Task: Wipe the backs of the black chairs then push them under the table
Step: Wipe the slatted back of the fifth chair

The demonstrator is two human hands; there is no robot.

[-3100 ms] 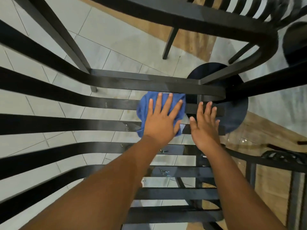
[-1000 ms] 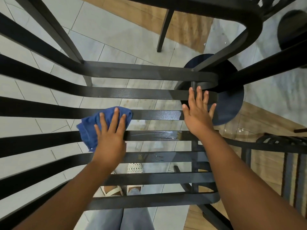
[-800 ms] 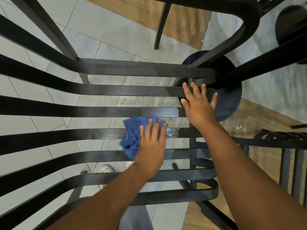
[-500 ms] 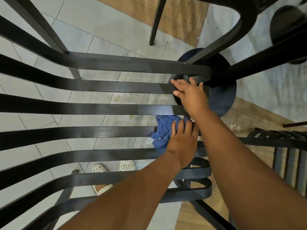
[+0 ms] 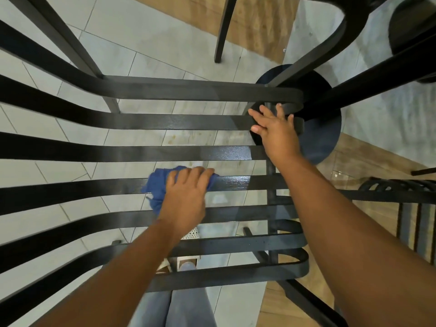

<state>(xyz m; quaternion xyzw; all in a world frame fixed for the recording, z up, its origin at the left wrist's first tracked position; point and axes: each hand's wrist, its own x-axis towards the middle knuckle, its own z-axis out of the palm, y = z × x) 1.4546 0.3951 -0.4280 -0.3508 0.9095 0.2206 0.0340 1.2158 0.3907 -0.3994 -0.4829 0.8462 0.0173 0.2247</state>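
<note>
Pale tile floor (image 5: 146,43) with a wood strip; black slatted chair (image 5: 165,121) back fills view. Left hand (image 5: 186,194) bunches the blue cloth (image 5: 157,185) on a middle slat, now further left than 0.5 s ago. Right hand (image 5: 274,131) flat, fingers spread, at chair's right edge. Slats glossy, curved

One blue cloth (image 5: 157,185), two hands, and two black chairs: one mid-frame (image 5: 141,122), one lower right (image 5: 401,192).
</note>
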